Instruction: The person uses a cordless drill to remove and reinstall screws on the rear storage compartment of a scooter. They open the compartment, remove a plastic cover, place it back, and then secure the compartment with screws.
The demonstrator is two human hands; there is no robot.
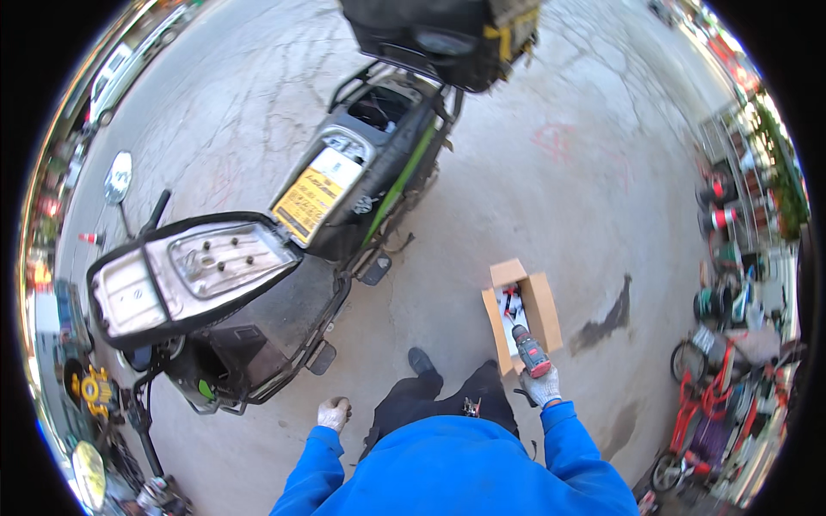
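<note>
My right hand (542,387), in a pale work glove, is closed round a grey and red power drill (532,351). Behind the drill, an open cardboard box (543,305) on the ground has white packing and black and red items inside. My left hand (334,413), gloved too, hangs at the lower centre-left with fingers curled; whatever it may hold is too small to make out. To the left stands a black and green scooter (392,198), its seat (215,258) flipped open to show the underside, a yellow label in its body.
A large black cargo box (430,34) tops the scooter's rear. Traffic cones (716,219), metal racks and red bikes (697,404) line the right edge. More two-wheelers (95,396) and a small cone (91,239) are at the left. A white vehicle (129,64) is at upper left.
</note>
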